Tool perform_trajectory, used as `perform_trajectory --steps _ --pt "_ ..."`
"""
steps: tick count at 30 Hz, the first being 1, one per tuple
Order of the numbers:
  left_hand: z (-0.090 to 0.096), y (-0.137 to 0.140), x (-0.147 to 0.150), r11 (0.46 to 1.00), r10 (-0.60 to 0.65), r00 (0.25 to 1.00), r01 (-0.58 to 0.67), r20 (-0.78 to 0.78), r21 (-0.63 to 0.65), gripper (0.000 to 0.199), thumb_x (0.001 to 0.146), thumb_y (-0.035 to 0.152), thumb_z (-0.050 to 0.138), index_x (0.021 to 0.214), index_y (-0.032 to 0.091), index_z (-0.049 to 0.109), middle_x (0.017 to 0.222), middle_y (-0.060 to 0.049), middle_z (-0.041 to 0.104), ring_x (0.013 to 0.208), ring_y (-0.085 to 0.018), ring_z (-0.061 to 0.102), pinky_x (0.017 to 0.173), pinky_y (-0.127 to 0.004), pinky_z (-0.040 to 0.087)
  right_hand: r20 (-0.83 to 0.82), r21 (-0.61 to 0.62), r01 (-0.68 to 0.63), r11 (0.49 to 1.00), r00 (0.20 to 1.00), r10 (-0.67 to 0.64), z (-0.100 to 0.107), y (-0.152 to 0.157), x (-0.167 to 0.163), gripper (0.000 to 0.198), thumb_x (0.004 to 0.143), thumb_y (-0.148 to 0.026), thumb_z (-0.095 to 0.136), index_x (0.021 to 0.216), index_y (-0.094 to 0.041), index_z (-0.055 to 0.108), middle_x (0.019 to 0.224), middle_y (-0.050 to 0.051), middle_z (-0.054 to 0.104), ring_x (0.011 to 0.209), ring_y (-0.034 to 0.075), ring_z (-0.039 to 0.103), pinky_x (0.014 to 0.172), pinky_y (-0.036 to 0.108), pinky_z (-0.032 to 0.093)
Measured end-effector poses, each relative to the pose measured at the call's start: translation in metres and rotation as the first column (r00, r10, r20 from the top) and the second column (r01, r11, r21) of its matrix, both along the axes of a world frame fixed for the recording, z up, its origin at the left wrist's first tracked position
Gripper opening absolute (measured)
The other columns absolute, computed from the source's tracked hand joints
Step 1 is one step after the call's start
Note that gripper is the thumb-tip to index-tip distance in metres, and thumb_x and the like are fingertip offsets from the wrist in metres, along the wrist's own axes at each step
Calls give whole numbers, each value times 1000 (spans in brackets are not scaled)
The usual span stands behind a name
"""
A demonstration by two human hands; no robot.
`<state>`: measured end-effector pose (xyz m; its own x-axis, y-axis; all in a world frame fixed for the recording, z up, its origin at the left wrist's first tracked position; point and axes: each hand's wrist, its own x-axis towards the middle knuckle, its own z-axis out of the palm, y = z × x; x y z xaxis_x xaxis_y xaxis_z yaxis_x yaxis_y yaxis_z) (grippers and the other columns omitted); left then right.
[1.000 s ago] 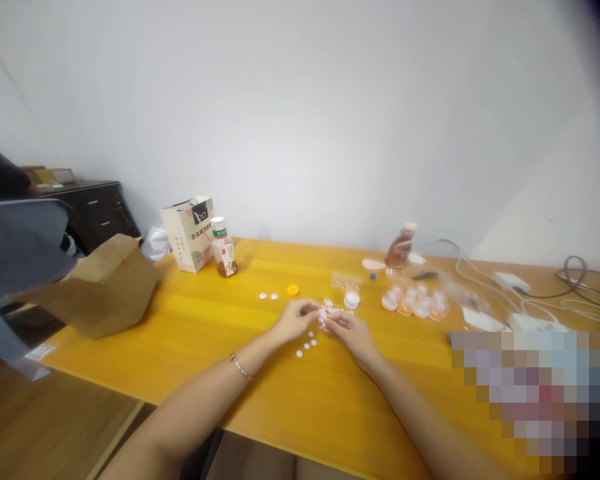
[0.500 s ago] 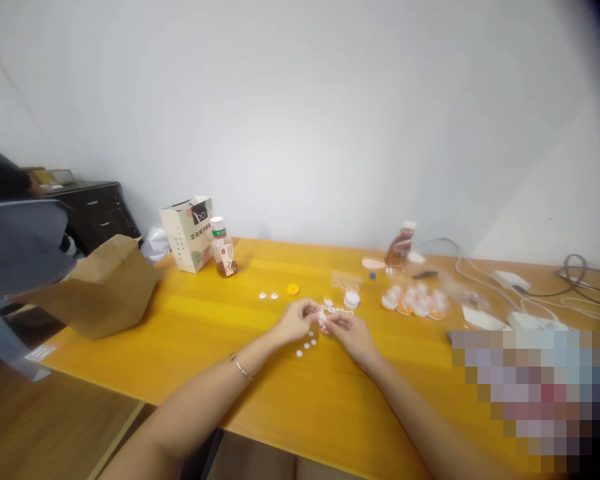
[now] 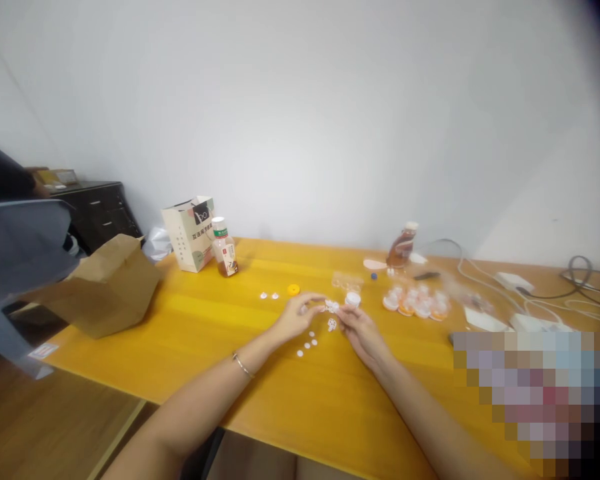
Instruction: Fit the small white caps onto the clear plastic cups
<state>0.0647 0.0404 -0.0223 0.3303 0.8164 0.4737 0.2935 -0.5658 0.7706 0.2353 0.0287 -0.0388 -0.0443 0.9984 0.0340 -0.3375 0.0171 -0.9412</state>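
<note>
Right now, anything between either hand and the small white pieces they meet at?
Nothing visible: the left hand and right hand are both right at the small white pieces. The round white container sits beyond the right hand, not between. Blur hides any grip.

Both bare forearms, the left forearm (image 3: 195, 407) and the right forearm (image 3: 430, 413), reached forward from the lower edge of the view and slanted inward. The left hand (image 3: 300, 317) and the right hand (image 3: 359, 327) faced each other, near but apart. On the left, the index finger (image 3: 313, 297) stretched toward the right above the thumb, a narrow gap between them; the right fingers bent inward, their tips too blurred to tell how firmly they closed
</note>
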Motion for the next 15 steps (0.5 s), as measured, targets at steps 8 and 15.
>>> perform_trajectory --steps 8,15 --pt "-11 7 7 960 160 855 -17 -493 280 21 78 14 47 92 20 60 93 -7 63 95 -20 52 88 -34 29 56 2 167 986 984 -166 -6 6 3 27 55 -31 70 79 -22 62 71 0 62 61 14 54 61 27 44" --pt "-21 9 11 928 284 706 -32 -648 372 18 81 18 43 74 16 60 74 -8 62 76 -19 54 77 -33 30 10 -57 130 990 991 -130 -7 0 -3 25 57 -29 70 78 -23 58 68 -2 62 66 13 60 74 29 49"
